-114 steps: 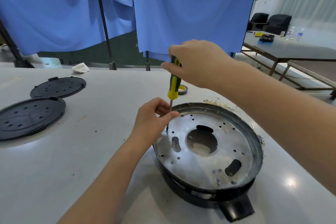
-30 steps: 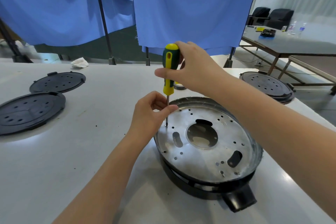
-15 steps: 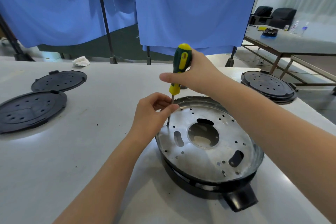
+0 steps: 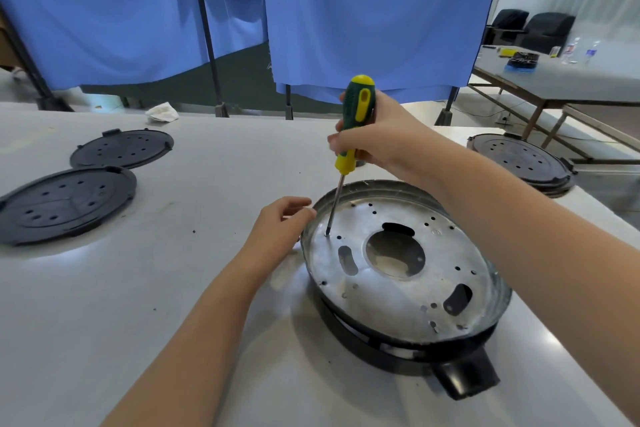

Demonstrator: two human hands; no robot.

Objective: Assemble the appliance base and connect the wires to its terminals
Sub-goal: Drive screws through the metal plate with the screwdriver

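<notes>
appliance base [image 4: 405, 274] sat on the white table [image 4: 138, 322], right of centre and near: a shiny metal plate with many small holes, a round centre opening and slots, seated in a black housing with a black tab sticking out at the near right. right hand [image 4: 377, 139] was wrapped round the green and yellow handle of a screwdriver [image 4: 349, 135], thumb and fingers curled on it, shaft tilted slightly, tip down at a small hole on the plate's left side. left hand [image 4: 280, 229] was at the left edge of the base, just beside the rim, fingers loosely bent and gripping nothing; real contact with the rim couldn't be told. no wires or terminals could be made out. two black perforated discs [image 4: 69, 201] lay flat on the table far left, one behind the other. another black disc stack [image 4: 519, 159] sat at the far right edge. crumpled white rag [image 4: 161, 113] lay at the far edge. blue curtains [image 4: 363, 10] hung behind. a second table [image 4: 568, 80] stood far right with bottles and small items, too small to read. no brand, label or writing was readable anywhere.
</notes>
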